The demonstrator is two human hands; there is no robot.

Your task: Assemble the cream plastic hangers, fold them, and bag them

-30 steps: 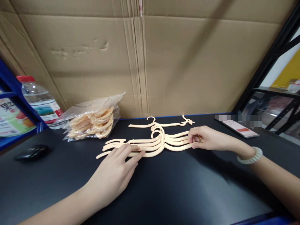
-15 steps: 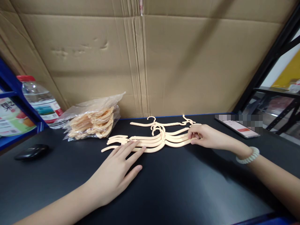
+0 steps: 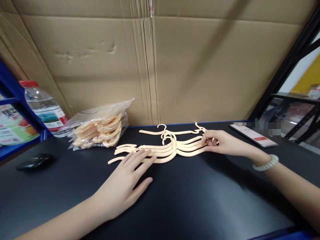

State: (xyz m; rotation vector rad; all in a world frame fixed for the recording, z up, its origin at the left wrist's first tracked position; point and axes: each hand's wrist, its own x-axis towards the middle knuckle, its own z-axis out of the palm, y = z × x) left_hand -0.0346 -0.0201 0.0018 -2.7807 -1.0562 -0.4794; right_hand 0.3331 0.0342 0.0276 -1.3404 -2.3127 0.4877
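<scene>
Currently: pale hangers (image 3: 160, 154), overlapping, flat on counter (image 3: 187, 200), long axis L–R, ahead of your L hand (image 3: 122, 186), L of your R hand (image 3: 221, 143). L fingers spread, touching L arms. R fingers bent at R ends; firm pinch, can't tell. Clear bag (image 3: 100, 130) farther L.

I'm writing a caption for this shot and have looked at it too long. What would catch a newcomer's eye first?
Probably the cream plastic hangers overlapping mid-table on the black tabletop, with the left hand and right hand at either side. Next, the clear plastic bag of similar-coloured pieces behind them to the left, near the red-capped clear bottle.
</scene>
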